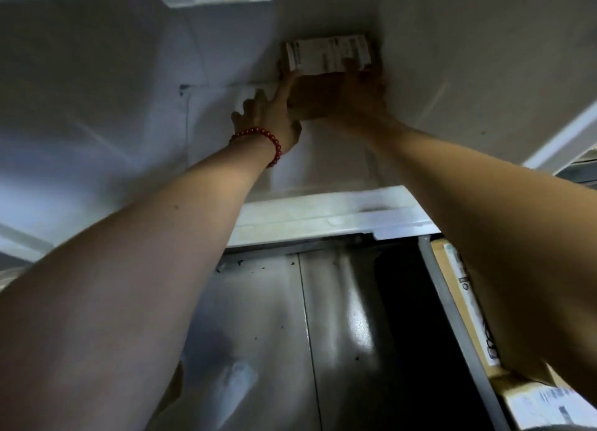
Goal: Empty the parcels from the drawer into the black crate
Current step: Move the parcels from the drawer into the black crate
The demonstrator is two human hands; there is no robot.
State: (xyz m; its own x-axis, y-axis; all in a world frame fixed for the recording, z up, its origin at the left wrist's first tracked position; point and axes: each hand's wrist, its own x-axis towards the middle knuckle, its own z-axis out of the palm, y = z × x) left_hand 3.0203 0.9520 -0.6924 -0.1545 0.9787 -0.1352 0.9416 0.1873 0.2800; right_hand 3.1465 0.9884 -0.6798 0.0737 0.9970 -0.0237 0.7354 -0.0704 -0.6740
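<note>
Reaching with both arms deep into the white drawer (pixel 323 214), toward the brown parcel (pixel 326 56). Lying in the far right corner of the drawer, with the long axis running along the far wall and the white label facing up.

Gripping it with the right hand (pixel 352 98) from the near side, with the fingers curling round the right end, as far as the dim light is allowing to tell. Laying the left hand (pixel 268 117), the one wearing the red bracelet (pixel 255 131), spread and flat just beside the left end of the parcel, with one finger seeming to touch that end. Not pinching anything there.

Probably doing the lifting with the right hand, this one being around the parcel, and only steadying with the left. Probably needing next a pull straight back toward the near edge of the drawer, across the long axis, then a lift over the rim.

Not seeing the black crate anywhere here, so not knowing which way to be carrying. Showing at the lower right, partly hidden under the right forearm: more parcels (pixel 465 285).
</note>
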